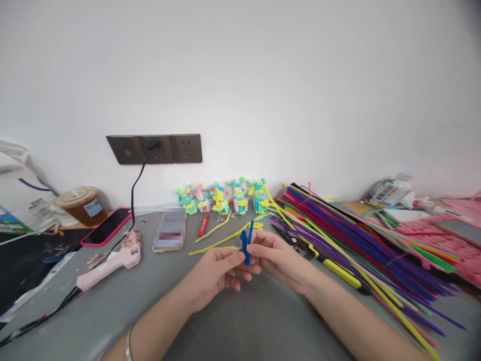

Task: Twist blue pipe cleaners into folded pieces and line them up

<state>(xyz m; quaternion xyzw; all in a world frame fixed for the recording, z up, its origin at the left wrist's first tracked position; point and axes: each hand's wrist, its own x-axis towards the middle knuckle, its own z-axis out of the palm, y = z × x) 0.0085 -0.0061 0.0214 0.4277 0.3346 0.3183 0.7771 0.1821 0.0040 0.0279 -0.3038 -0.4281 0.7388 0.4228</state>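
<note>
The grey tabletop (240,323) is giving room between your forearms; the stem bundle (353,240) is bordering your right side, probably for easy reach. Your left hand (221,268) and right hand (277,255) are pinching the blue strips (244,243), thumbs and fingers nearly together, standing them roughly upright between both hands, likely for fine control.

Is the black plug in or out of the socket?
In: the black plug sits in the middle panel, its cord hanging below.

Glue gun (108,269) L of fingers (233,261) — pliers (338,269), pipe cleaners (349,235) R — figurines (220,200) behind, nr wall (240,90).
</note>
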